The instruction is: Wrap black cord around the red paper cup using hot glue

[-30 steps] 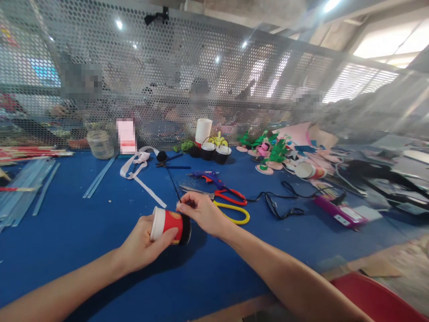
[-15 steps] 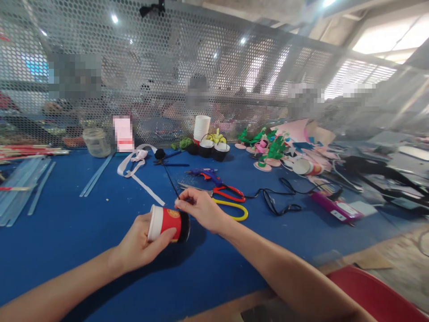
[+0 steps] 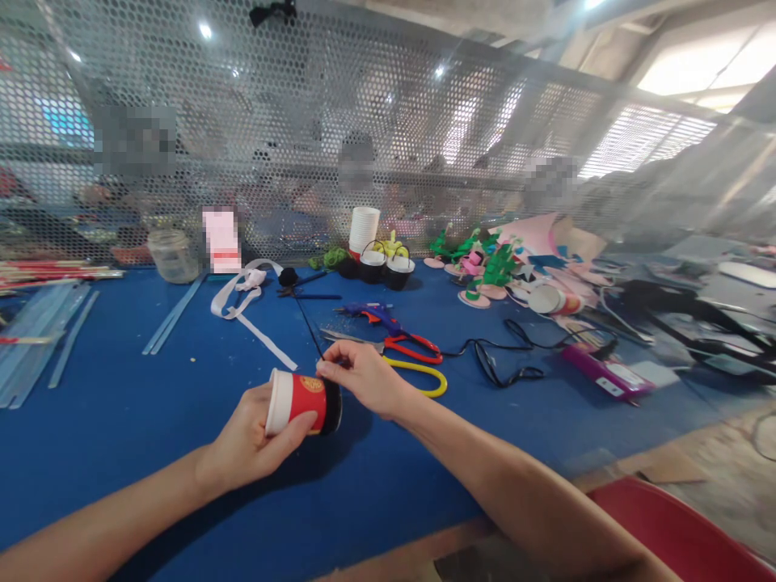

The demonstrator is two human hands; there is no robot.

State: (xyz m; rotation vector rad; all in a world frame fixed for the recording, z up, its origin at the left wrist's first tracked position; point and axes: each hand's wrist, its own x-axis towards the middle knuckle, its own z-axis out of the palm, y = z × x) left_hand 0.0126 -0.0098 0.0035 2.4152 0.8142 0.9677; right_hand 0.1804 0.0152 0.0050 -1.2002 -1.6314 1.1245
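Note:
My left hand (image 3: 251,432) is wrapped round a red and white paper cup (image 3: 308,402), which lies tilted on its side with its base to the right. Black yarn (image 3: 333,406) covers the base end of the cup. Pinched in the fingers of my right hand (image 3: 364,376), right above that end, is the same kind of black yarn strand. It runs taut back to a small black yarn ball (image 3: 288,276) farther off on the table. Scissors (image 3: 418,372) with red and yellow handles lie just beyond my right hand.
A blue glue gun (image 3: 376,314) lies behind the scissors, its black cord trailing right. White ribbon (image 3: 267,343) curls at left. Stacked paper cups (image 3: 364,229) and two small black buckets (image 3: 398,271) stand by the mesh panel. Green craft plants (image 3: 500,263) and a purple box (image 3: 606,374) are at right.
Hardly anything differs. Both hands keep their hold on the cup and the yarn, and the whole view has shifted very slightly.

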